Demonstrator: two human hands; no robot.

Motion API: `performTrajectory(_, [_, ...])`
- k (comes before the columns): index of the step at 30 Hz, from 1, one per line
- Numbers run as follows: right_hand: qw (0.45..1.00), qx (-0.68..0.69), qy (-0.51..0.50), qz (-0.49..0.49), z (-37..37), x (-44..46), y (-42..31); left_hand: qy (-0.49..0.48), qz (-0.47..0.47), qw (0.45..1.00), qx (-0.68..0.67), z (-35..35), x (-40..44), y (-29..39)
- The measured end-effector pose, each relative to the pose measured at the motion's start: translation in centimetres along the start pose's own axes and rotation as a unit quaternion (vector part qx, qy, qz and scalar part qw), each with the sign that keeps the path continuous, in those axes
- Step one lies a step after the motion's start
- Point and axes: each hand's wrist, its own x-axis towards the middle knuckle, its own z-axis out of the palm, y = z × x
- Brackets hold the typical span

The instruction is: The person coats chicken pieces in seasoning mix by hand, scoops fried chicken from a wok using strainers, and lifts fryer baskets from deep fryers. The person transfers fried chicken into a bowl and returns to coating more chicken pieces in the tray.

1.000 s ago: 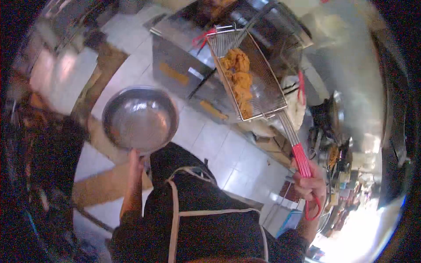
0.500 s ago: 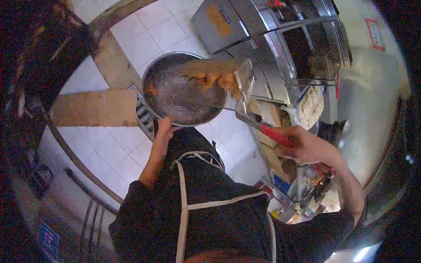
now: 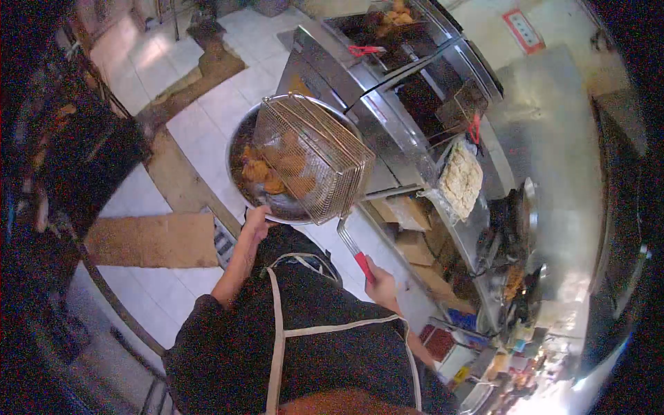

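My left hand (image 3: pixel 259 223) is closed on the near rim of a wide metal bowl (image 3: pixel 238 142), holding it out in front of me. In the bowl lie several golden-brown fried pieces (image 3: pixel 261 174). A wire fry basket (image 3: pixel 325 155) is tipped over the bowl and covers its right half. Its red-gripped handle (image 3: pixel 362 266) is wrapped by the fingers of my right hand (image 3: pixel 380 282). More brown pieces show through the mesh; whether they rest in the basket or the bowl I cannot tell.
To the right stands a steel fryer (image 3: pixel 387 104) with another red-handled basket (image 3: pixel 465 111) on it. A pale, floury mass (image 3: pixel 461 181) sits beside it. Cardboard boxes (image 3: pixel 415 252) are stacked below the counter. A cardboard sheet (image 3: pixel 155 238) lies on the tiled floor.
My right hand has come in toward my body, turning the fry basket over the bowl. The fried pieces have dropped from the basket into the bowl. My view has shifted.
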Motion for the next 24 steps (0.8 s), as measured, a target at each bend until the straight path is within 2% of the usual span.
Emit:
performTrajectory(1, [1.0,0.011,0.007,0.001,0.1,-0.8,-0.2,0.019,0.013,1.0,0.001,1.7,-2.6,2.2])
performTrajectory(2, [0.999,0.04,0.016,0.03,0.4,-1.2,-0.8,0.015,0.017,1.0,0.014,0.8,-1.5,2.9])
performTrajectory(4, [0.994,0.074,0.048,0.062,-0.5,-1.6,-1.9,-0.09,-0.013,0.988,0.122,-1.2,1.7,3.0])
performTrajectory(5, [0.992,0.083,0.076,0.056,-1.6,-1.7,-3.1,-0.108,0.004,0.994,-0.006,-1.2,2.0,2.4])
performTrajectory(7, [0.983,0.13,0.106,0.078,-4.2,-1.5,-5.1,-0.167,-0.001,0.985,-0.029,1.0,-1.2,5.1])
performTrajectory(8, [0.977,0.138,0.133,0.088,-5.4,-0.8,-6.1,-0.169,0.019,0.984,-0.057,-0.1,1.9,4.0])
performTrajectory(9, [0.967,0.197,0.14,0.079,-6.9,0.3,-7.3,-0.166,0.032,0.982,-0.085,-1.4,4.9,3.0])
performTrajectory(11, [0.942,0.285,0.175,0.017,-8.9,3.6,-9.7,-0.165,0.019,0.981,-0.099,-1.0,4.0,4.3])
performTrajectory(12, [0.926,0.338,0.167,0.022,-9.8,5.4,-11.1,-0.111,0.003,0.988,-0.106,0.0,0.4,6.1])
performTrajectory(13, [0.907,0.39,0.154,0.026,-11.0,7.3,-12.5,-0.115,0.027,0.987,-0.113,0.5,-1.5,7.3])
performTrajectory(14, [0.866,0.484,0.12,0.032,-12.2,9.4,-13.8,-0.102,0.074,0.984,-0.128,1.2,-3.3,8.2])
performTrajectory(15, [0.816,0.572,0.081,0.035,-13.6,11.4,-15.1,-0.117,0.108,0.979,-0.124,-0.3,-1.5,7.8])
performTrajectory(16, [0.776,0.623,0.1,0.002,-15.2,14.5,-16.6,-0.131,0.142,0.974,-0.122,-1.9,0.2,7.3])
performTrajectory(18, [0.67,0.731,0.113,-0.053,-19.2,18.6,-18.5,-0.156,0.13,0.976,-0.079,-12.4,10.6,4.8])
performTrajectory(21, [0.501,0.85,0.107,-0.125,-24.8,26.7,-16.3,-0.072,0.151,0.975,-0.149,-4.3,-2.7,12.1])
performTrajectory(22, [0.477,0.863,0.091,-0.137,-26.2,29.7,-15.0,-0.054,0.154,0.975,-0.149,-3.2,-6.1,13.4])
performTrajectory(23, [0.482,0.863,0.093,-0.12,-26.8,33.0,-13.7,-0.04,0.17,0.974,-0.141,-2.8,-8.7,14.5])
performTrajectory(24, [0.486,0.863,0.095,-0.104,-27.5,36.5,-12.5,-0.066,0.243,0.966,-0.065,-6.1,-5.3,13.5])
